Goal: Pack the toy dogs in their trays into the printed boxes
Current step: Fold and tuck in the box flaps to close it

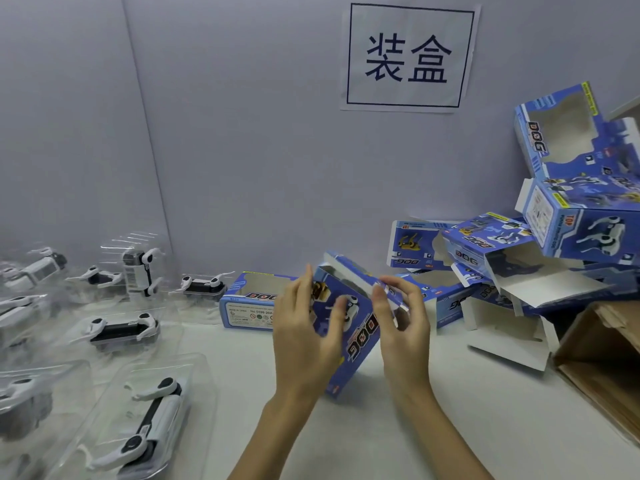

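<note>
Where the white tabletop point(398, 441) meets a pale grey partition wall point(242, 133), a paper sign point(410, 57) with two dark blue printed characters hangs at twelve o'clock. At the centre, both hands hold one blue printed DOG box point(356, 336) tilted on its lower corner with its top end open. The left hand point(304, 337) grips the box's left side, fingers lightly curled against the printed face. The right hand point(401, 320) pinches an end flap point(388, 292) between thumb and fingertips. Just behind, at eleven o'clock from the hands, another windowed box point(247, 301) lies flat on the table. From one to three o'clock, a loose heap of boxes point(540, 244), several with flaps open, leans against the wall. A brown cardboard carton point(602, 368) sits at four o'clock. Across the left side, from eight to ten o'clock, white-and-black toy dogs point(152, 424) lie in clear plastic trays point(204, 375), well apart from the held box, whose contents cannot be seen
</note>
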{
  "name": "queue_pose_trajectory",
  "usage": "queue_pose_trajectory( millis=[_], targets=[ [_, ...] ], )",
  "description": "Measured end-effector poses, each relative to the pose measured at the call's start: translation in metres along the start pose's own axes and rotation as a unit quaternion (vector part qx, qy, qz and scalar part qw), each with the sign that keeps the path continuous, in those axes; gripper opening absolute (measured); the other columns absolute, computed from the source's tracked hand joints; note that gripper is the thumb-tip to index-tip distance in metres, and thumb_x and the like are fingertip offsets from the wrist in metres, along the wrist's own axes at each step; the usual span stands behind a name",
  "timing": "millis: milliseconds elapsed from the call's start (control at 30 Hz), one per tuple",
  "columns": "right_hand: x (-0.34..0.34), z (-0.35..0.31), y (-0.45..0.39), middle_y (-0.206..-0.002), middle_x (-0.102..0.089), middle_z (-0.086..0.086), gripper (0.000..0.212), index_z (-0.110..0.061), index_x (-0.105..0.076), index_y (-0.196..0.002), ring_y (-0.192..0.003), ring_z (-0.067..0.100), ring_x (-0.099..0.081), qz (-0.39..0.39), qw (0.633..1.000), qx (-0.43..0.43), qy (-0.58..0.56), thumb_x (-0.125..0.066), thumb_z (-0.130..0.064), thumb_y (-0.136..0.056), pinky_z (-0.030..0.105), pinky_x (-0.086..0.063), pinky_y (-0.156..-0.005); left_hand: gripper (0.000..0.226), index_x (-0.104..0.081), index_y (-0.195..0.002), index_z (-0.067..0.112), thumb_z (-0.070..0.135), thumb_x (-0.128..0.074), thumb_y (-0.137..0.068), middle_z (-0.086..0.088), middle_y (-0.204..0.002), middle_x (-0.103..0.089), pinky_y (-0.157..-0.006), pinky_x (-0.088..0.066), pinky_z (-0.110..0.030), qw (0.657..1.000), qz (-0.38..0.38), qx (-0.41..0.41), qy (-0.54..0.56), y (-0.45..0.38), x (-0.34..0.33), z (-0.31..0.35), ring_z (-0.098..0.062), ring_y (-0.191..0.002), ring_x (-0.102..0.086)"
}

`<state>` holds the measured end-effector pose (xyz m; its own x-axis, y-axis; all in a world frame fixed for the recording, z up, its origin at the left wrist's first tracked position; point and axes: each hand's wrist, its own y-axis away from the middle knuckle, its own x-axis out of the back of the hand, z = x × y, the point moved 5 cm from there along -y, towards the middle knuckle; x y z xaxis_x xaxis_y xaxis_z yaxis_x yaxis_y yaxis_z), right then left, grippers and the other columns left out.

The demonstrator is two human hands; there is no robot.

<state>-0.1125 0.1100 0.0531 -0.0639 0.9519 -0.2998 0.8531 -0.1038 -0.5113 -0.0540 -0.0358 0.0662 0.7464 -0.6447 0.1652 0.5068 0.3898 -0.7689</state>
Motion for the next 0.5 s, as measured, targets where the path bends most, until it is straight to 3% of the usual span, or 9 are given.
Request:
queue_pose_trajectory(
  millis=[67,133,167,233,333,400,500],
  targets=[
    [0.0,0.002,-0.001,-0.112,-0.074,0.001,0.047,-0.032,-0.063,-0.112,-0.099,0.022,-0.076,-0.015,0.999,-0.038,-0.034,-0.072,-0.067,-0.082,0.033,-0.062,-0.071,0.105,-0.025,-0.164,0.022,0.068,-0.071,-0.082,0.01,-0.144,-0.051,-0.11,-0.043,-0.036,0.996,-0.082,-0.022,-0.018,-0.001,-0.005,0.002,-0.012,-0.132,-0.047],
    [-0.001,0.007,-0.003,-0.115,-0.074,0.002,0.045,-0.032,-0.059,-0.113,-0.103,0.028,-0.076,-0.065,0.991,-0.096,-0.065,-0.069,-0.066,-0.086,0.045,-0.064,-0.076,0.133,0.004,-0.164,0.032,0.081,-0.073,-0.068,0.01,-0.163,-0.031,-0.121,-0.029,-0.044,0.985,-0.152,-0.053,-0.064,0.001,-0.01,0.004,-0.013,-0.146,-0.032],
    [-0.001,0.008,-0.005,-0.117,-0.074,0.003,0.043,-0.03,-0.056,-0.114,-0.105,0.03,-0.076,-0.095,0.986,-0.116,-0.07,-0.067,-0.063,-0.088,0.048,-0.063,-0.078,0.14,0.007,-0.164,0.03,0.083,-0.074,-0.063,0.009,-0.165,-0.026,-0.122,-0.026,-0.049,0.982,-0.154,-0.064,-0.088,0.002,-0.01,0.003,-0.015,-0.148,-0.029],
    [0.001,0.007,-0.008,-0.118,-0.072,0.006,0.04,-0.029,-0.055,-0.113,-0.105,0.029,-0.074,-0.149,0.98,-0.12,-0.053,-0.068,-0.057,-0.089,0.048,-0.06,-0.078,0.139,-0.009,-0.163,0.019,0.077,-0.08,-0.059,0.004,-0.16,-0.032,-0.118,-0.028,-0.056,0.984,-0.13,-0.063,-0.103,0.001,-0.008,0.002,-0.019,-0.144,-0.033],
    [0.008,-0.003,-0.016,-0.106,-0.069,0.001,0.034,-0.029,-0.054,-0.108,-0.099,0.022,-0.071,-0.214,0.971,-0.108,-0.019,-0.067,-0.05,-0.084,0.037,-0.055,-0.078,0.128,-0.019,-0.159,0.022,0.071,-0.08,-0.058,0.01,-0.152,-0.034,-0.117,-0.03,-0.05,0.983,-0.153,-0.074,-0.075,-0.004,-0.005,-0.001,-0.015,-0.136,-0.038],
    [0.012,-0.006,-0.018,-0.114,-0.07,-0.005,0.033,-0.029,-0.055,-0.12,-0.104,0.022,-0.07,-0.251,0.963,-0.102,0.0,-0.06,-0.04,-0.089,0.036,-0.054,-0.084,0.124,-0.018,-0.156,0.029,0.07,-0.08,-0.057,0.016,-0.149,-0.033,-0.116,-0.028,-0.044,0.973,-0.187,-0.108,-0.083,-0.005,-0.002,-0.003,-0.008,-0.133,-0.037],
    [0.004,-0.008,-0.01,-0.13,-0.069,-0.012,0.043,-0.039,-0.046,-0.146,-0.119,0.019,-0.069,-0.288,0.954,-0.08,0.013,-0.049,-0.035,-0.103,0.036,-0.058,-0.097,0.124,-0.026,-0.156,0.024,0.064,-0.087,-0.056,0.013,-0.149,-0.036,-0.114,-0.028,-0.047,0.964,-0.202,-0.141,-0.103,-0.005,0.002,-0.005,-0.009,-0.133,-0.038]
  ],
)
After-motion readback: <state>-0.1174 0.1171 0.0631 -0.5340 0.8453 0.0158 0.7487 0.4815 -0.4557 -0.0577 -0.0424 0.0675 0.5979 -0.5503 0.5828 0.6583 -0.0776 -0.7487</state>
